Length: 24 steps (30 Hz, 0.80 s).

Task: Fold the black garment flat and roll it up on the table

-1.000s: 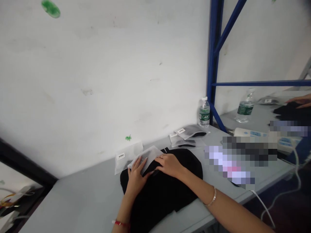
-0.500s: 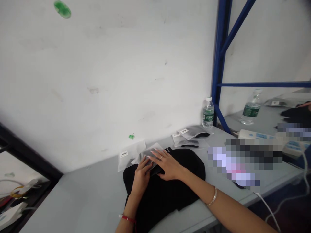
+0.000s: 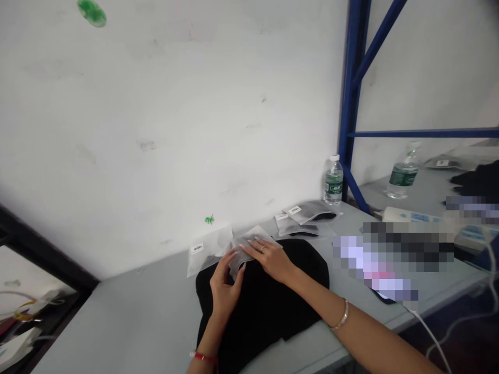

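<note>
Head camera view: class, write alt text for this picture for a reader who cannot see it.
A left hand holds a translucent bag while a right hand lies flat on it, both over a black garment on a grey table. Labelled bags and a water bottle stand nearby against a white wall.

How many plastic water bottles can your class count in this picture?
2. One plastic water bottle stands on the grey table beside the blue steel upright; the other stands beyond that upright on a further grey surface. Others may be hidden.
</note>
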### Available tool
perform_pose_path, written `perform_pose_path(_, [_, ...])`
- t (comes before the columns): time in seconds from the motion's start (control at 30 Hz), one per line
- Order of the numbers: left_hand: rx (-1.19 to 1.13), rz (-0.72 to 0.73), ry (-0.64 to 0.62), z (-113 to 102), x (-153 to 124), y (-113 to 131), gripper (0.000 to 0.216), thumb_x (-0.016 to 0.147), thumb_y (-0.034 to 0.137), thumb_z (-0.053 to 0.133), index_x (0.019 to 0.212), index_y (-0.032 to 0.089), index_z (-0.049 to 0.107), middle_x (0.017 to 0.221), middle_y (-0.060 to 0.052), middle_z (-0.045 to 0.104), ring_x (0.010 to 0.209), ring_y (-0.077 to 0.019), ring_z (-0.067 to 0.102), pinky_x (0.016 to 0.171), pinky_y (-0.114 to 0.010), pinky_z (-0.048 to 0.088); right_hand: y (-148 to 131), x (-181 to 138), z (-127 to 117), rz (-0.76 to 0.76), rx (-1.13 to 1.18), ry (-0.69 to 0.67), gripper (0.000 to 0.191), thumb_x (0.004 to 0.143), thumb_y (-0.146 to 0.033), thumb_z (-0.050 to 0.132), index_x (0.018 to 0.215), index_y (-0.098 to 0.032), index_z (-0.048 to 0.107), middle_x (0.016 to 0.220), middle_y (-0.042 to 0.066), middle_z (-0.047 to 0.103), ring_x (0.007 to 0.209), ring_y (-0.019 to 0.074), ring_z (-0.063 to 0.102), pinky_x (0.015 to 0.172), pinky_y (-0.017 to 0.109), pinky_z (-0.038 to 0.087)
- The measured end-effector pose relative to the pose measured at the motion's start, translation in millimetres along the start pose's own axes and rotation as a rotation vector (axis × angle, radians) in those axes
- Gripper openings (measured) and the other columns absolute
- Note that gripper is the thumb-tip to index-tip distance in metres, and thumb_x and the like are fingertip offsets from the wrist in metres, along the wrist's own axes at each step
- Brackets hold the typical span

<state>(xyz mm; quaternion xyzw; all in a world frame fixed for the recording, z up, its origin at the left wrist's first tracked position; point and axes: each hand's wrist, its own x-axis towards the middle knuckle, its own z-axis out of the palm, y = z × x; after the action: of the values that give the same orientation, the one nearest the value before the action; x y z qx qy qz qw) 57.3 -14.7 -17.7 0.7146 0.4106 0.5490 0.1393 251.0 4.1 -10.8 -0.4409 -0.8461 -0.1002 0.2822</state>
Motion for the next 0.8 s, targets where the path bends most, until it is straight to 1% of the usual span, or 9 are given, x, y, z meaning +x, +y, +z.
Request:
perform_pose_path(0.1, [0.021, 0.063, 0.009, -6, 3, 3, 0.051, 0.088, 0.034, 0.061, 0.135, 0.020, 0.050, 0.135, -0.013, 0.058, 0.127, -0.0268, 0.055, 0.105, -0.045, 0.048, 23, -2, -21, 0.057, -0.033, 0.174, 0.065, 0.088, 0.002, 0.034, 0.141, -0.031, 0.050, 0.145, 0.004, 0.052, 0.140, 0.0248, 0.040, 0.112, 0.046, 0.039])
perform_pose_path(0.23, [0.198, 0.079, -0.113, -8, 6, 0, 0.036, 0.089, 0.035, 0.059, 0.122, 0.022, 0.061, 0.135, -0.011, 0.059, 0.126, -0.0275, 0.056, 0.107, -0.047, 0.046, 70, -15, -51, 0.355, -0.179, 0.387, 0.079, 0.081, 0.004, 0.037, 0.148, -0.037, 0.037, 0.160, -0.002, 0.025, 0.150, 0.0275, 0.012, 0.117, 0.060, 0.018])
perform_pose_path(0.3, [0.265, 0.080, -0.220, -5, 4, -4, 0.033, 0.088, 0.036, 0.059, 0.118, 0.023, 0.064, 0.136, -0.011, 0.059, 0.127, -0.0277, 0.055, 0.108, -0.047, 0.045, 99, -27, -54, 0.522, -0.201, 0.324, 0.081, 0.077, 0.003, 0.044, 0.149, -0.034, 0.036, 0.162, 0.000, 0.022, 0.150, 0.0314, 0.010, 0.117, 0.064, 0.015])
perform_pose_path(0.37, [0.320, 0.088, -0.354, -2, 0, -7, 0.037, 0.087, 0.038, 0.062, 0.121, 0.024, 0.064, 0.139, -0.011, 0.056, 0.130, -0.0280, 0.053, 0.110, -0.048, 0.043, 128, -40, -50, 0.648, -0.125, 0.127, 0.078, 0.073, 0.003, 0.046, 0.145, -0.026, 0.045, 0.155, 0.008, 0.037, 0.146, 0.0325, 0.025, 0.115, 0.061, 0.024])
perform_pose_path(0.43, [0.368, 0.089, -0.505, -1, -4, -6, 0.046, 0.086, 0.042, 0.064, 0.128, 0.026, 0.060, 0.144, -0.011, 0.052, 0.134, -0.0288, 0.048, 0.112, -0.050, 0.039, 148, -51, -41, 0.686, -0.097, 0.072, 0.076, 0.068, 0.005, 0.044, 0.140, -0.017, 0.052, 0.146, 0.014, 0.049, 0.139, 0.0350, 0.038, 0.110, 0.060, 0.033])
perform_pose_path(0.5, [0.418, 0.064, -0.650, -1, -7, -3, 0.055, 0.087, 0.050, 0.060, 0.137, 0.028, 0.052, 0.149, -0.011, 0.046, 0.139, -0.0298, 0.041, 0.115, -0.054, 0.032, 158, -56, -35, 0.692, -0.097, 0.086, 0.073, 0.068, 0.006, 0.042, 0.138, -0.011, 0.053, 0.143, 0.018, 0.051, 0.137, 0.0363, 0.041, 0.110, 0.061, 0.034])
perform_pose_path(0.57, [0.469, 0.022, -0.778, 0, -6, 3, 0.066, 0.089, 0.059, 0.053, 0.146, 0.028, 0.041, 0.155, -0.011, 0.035, 0.145, -0.0303, 0.030, 0.118, -0.058, 0.023, 155, -51, -31, 0.667, -0.097, 0.116, 0.070, 0.070, 0.004, 0.041, 0.137, -0.008, 0.052, 0.143, 0.020, 0.051, 0.138, 0.0358, 0.040, 0.112, 0.061, 0.030])
perform_pose_path(0.67, [0.555, -0.030, -0.897, 3, -6, 13, 0.080, 0.087, 0.070, 0.044, 0.152, 0.025, 0.028, 0.161, -0.013, 0.017, 0.149, -0.0307, 0.014, 0.119, -0.059, 0.013, 127, -35, -30, 0.542, -0.060, 0.125, 0.061, 0.079, -0.002, 0.041, 0.138, -0.012, 0.052, 0.143, 0.016, 0.052, 0.138, 0.0307, 0.041, 0.116, 0.056, 0.027])
perform_pose_path(0.8, [0.631, -0.016, -0.887, -2, -23, 25, 0.081, 0.089, 0.071, 0.038, 0.154, 0.024, 0.021, 0.161, -0.014, 0.009, 0.149, -0.0328, 0.010, 0.118, -0.062, 0.016, 61, -34, -34, 0.254, 0.075, -0.010, 0.047, 0.092, -0.030, 0.051, 0.139, -0.026, 0.053, 0.143, 0.004, 0.054, 0.136, 0.0225, 0.045, 0.118, 0.043, 0.031])
